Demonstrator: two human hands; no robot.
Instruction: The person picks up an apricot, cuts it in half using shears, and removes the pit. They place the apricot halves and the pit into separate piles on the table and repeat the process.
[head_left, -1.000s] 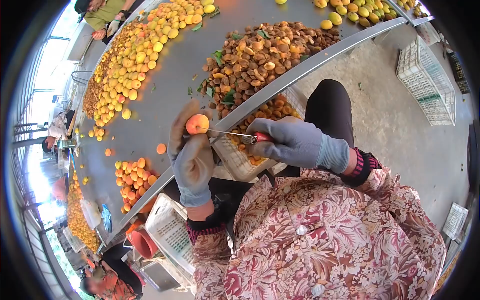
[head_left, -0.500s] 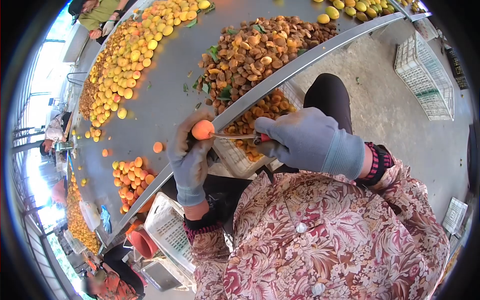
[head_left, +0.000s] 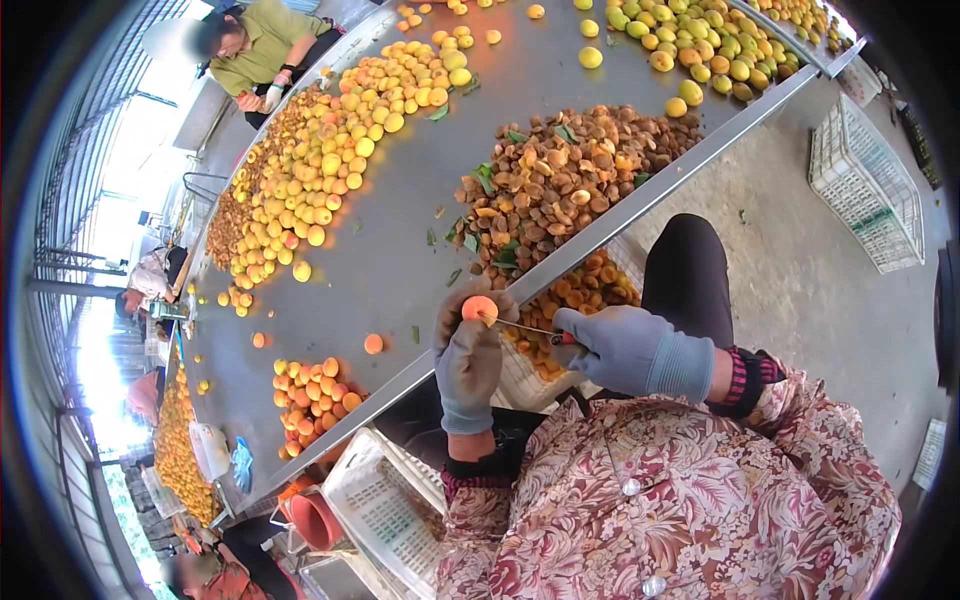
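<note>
In my gloved left hand [head_left: 468,370] an orange apricot [head_left: 480,310] is held between the fingertips, above the metal table's edge. My gloved right hand [head_left: 635,352] is wrapped round the red handle of a small knife [head_left: 528,327]. Its thin blade points left, and the tip meets the apricot's side. Below the hands stands a white crate [head_left: 528,385] with halved apricots [head_left: 590,290] in it. On the table just beyond lies a heap of brown, pit-like pieces [head_left: 575,190] mixed with green leaves.
Whole apricots [head_left: 310,400] form a small pile at the left, near the table [head_left: 400,235] edge. Larger heaps of yellow fruit [head_left: 340,160] lie farther off. White crates [head_left: 865,185] stand right and lower left, beside a red bucket [head_left: 317,520]. Other people [head_left: 265,50] sit along the table.
The view has shifted, so the whole scene sits lower and further right. Both hands still hold the apricot and knife, with the blade at the fruit.
</note>
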